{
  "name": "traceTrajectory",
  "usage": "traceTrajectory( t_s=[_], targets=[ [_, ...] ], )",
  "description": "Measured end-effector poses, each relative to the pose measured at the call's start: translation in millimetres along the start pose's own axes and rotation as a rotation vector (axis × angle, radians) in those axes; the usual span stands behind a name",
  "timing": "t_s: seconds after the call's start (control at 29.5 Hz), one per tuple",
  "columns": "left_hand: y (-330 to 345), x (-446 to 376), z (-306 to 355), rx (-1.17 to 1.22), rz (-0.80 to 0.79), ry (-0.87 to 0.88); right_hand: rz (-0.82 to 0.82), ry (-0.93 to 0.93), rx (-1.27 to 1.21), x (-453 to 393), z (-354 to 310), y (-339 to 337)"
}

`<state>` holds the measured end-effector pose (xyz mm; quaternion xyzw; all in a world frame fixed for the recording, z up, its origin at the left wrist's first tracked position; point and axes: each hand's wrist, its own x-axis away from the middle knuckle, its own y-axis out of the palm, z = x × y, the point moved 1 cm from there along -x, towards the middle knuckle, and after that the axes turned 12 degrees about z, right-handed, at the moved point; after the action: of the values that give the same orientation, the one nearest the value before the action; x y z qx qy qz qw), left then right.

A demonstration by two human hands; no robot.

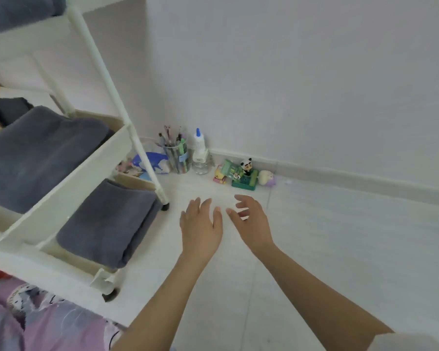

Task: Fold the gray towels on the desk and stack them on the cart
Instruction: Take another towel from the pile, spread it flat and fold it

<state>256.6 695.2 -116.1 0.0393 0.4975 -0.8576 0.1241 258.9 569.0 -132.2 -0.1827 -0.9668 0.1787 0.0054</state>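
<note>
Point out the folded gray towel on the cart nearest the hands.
The towel on the lowest shelf, beside the left hand; the others lie higher.

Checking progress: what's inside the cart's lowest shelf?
One folded gray towel lies in the lowest shelf of the cart. Anything beneath it is covered.

Head camera looks forward and down; hands near, cart (61, 198) left.

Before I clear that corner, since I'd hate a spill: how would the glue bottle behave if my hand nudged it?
The glue bottle is tall and narrow and seems to sit atop a small jar, so it would probably tip easily. It looks like light plastic, unlikely to break. It stands close beside the pen cup, which might catch it.
</note>
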Motion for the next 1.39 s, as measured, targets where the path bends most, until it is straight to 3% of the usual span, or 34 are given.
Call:
traceTrajectory(
  t_s=[0.07, 0.17, 0.27, 0.44, 0.64, 0.88, 1.12, 1.29, 1.39],
  targets=[
    [9, 7, 28, 0.136, -0.107, 0.014, 0.067, 0.025, 0.028, 1, 8, -33],
    [41, 53, 113, 0.231, -0.373, 0.173, 0.318, 0.097, 0.059, 22, 48, -137],
    [62, 77, 145, 0.265, -0.439, 0.254, 0.400, 0.138, 0.102, 39, 66, -188],
    [118, 178, 256, 0.286, -0.722, 0.470, 0.747, 0.314, 0.081, 117, 124, -342],
    [167, 299, 372, 0.356, -0.914, 0.538, 0.937, 0.451, 0.074, 200, 183, -484],
    [205, 411, 480, 0.388, -1.049, 0.544, 1.087, 0.491, 0.141, 252, 234, -622],
    [239, 475, 558, 0.444, -1.080, 0.489, 1.222, 0.508, 0.126, 273, 265, -699],
    [263, 488, 598, 0.510, -0.958, 0.605, 1.084, 0.537, 0.107, 259, 280, -728],
    [279, 494, 619, 0.401, -0.864, 0.700, 1.010, 0.645, 0.083, 249, 290, -739]
  ],
)
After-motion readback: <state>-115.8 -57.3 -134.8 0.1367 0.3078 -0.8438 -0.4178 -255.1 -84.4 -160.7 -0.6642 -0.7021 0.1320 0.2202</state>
